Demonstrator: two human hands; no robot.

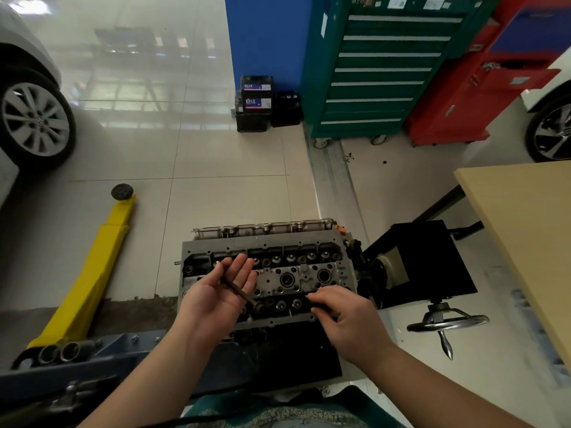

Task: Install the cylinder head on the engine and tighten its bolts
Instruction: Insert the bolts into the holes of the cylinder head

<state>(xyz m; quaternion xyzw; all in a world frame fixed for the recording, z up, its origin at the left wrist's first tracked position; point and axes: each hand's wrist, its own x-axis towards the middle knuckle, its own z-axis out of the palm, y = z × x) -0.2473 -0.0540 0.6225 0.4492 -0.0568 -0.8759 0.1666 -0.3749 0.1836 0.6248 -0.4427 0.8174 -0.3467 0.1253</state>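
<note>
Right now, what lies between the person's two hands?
In the head view, a long dark bolt runs from the open left hand toward the right hand; beneath the gap lies the cylinder head.

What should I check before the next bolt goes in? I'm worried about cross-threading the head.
1. Cylinder head seated on the engine: ok, it lies flat on top, though the joint underneath is hidden.
2. Spare bolt ready: ok, a long bolt lies across the open left hand.
3. Right hand grip: ok, its fingers pinch a dark bolt or tool at the head's near edge.
4. That piece standing square in its hole: cannot tell, the fingers hide it.
5. Remaining bolt holes free of debris: cannot tell, too dark.
6. Tightening wrench within reach: cannot tell, none in view.
</note>
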